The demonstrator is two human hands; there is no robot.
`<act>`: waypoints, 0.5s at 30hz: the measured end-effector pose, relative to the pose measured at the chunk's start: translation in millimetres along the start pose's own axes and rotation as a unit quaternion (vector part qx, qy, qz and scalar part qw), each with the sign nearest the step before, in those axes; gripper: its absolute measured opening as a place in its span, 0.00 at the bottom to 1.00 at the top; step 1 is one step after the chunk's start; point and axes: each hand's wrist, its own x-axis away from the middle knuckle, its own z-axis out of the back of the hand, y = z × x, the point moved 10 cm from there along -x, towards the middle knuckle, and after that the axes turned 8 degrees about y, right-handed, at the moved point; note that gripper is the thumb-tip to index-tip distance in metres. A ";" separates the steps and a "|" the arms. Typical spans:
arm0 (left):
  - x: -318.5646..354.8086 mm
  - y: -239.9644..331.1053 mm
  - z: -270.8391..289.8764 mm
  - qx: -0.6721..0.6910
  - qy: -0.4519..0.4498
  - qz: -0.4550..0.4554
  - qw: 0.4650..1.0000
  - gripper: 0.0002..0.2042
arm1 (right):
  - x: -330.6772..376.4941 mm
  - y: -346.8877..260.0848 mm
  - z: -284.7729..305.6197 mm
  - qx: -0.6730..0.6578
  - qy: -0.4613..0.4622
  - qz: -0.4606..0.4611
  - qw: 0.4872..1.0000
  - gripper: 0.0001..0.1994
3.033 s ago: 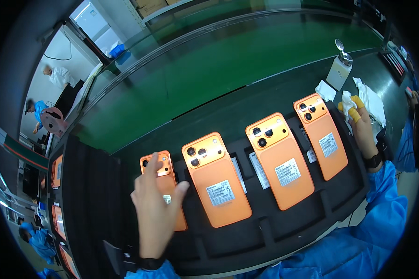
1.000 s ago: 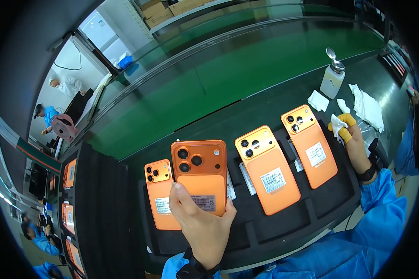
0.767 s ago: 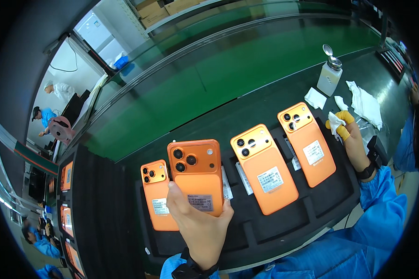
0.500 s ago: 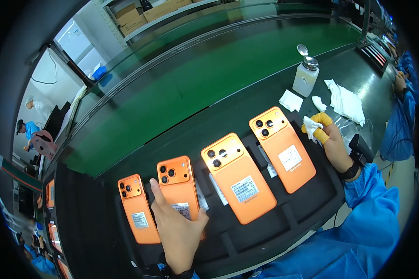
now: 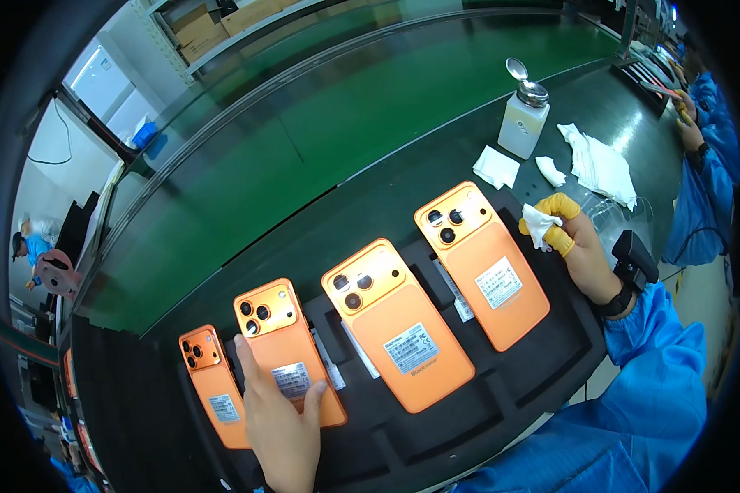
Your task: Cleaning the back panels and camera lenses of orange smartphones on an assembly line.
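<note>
Four orange phones lie back-up in a black tray (image 5: 501, 419). My left hand (image 5: 284, 427) lies over the second phone from the left (image 5: 292, 353), index finger along its left edge and thumb over its right side. That hand's fingers are apart, and the phone's pale label shows between them. On the right, my right hand (image 5: 580, 246) wears yellow finger cots and pinches a crumpled white wipe (image 5: 539, 223). It is beside the rightmost phone (image 5: 493, 263). The large middle phone (image 5: 399, 329) and the leftmost phone (image 5: 214, 390) are untouched.
A pump bottle (image 5: 524, 123) with its metal lid raised stands beyond the tray. Near it are a folded wipe (image 5: 496, 168), a small wipe (image 5: 550, 172) and a wipe stack (image 5: 604, 168). A co-worker's arm (image 5: 707, 168) is at far right. A green belt (image 5: 263, 156) runs behind.
The view has shifted, sliding most things leftward in the picture. My left thumb has come in from beyond the phone's right edge to over its back. My right hand still pinches the wipe.
</note>
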 end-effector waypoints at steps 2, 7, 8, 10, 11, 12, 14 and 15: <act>3.2 0.0 -3.4 -0.030 -0.039 -0.004 0.999 0.49 | 0.4 3.2 4.2 0.003 0.003 -0.008 1.000 0.09; 10.0 38.0 25.3 -0.091 0.082 -0.134 0.983 0.28 | 1.7 -0.4 -1.8 0.013 -0.003 0.001 1.000 0.09; 11.3 38.3 24.4 -0.091 0.081 -0.135 0.983 0.28 | 2.1 -0.4 -3.5 0.011 -0.006 -0.001 1.000 0.09; 15.8 47.3 22.1 -0.016 0.058 -0.167 0.984 0.35 | 2.8 -2.3 -4.0 0.006 -0.007 -0.002 1.000 0.08; 17.3 51.0 22.4 -0.017 0.058 -0.168 0.984 0.35 | 3.2 -3.0 -4.7 0.000 -0.010 -0.002 1.000 0.07; 20.8 63.6 19.4 -0.010 0.030 -0.196 0.980 0.35 | 3.6 -3.7 -4.3 -0.001 -0.008 -0.004 1.000 0.07; 30.7 76.4 7.8 0.002 0.001 -0.222 0.975 0.35 | 2.7 -5.0 -4.3 0.018 -0.016 -0.001 1.000 0.07; 33.3 79.5 2.7 -0.003 -0.009 -0.215 0.977 0.36 | 2.3 -4.8 -3.9 0.014 -0.013 -0.004 1.000 0.07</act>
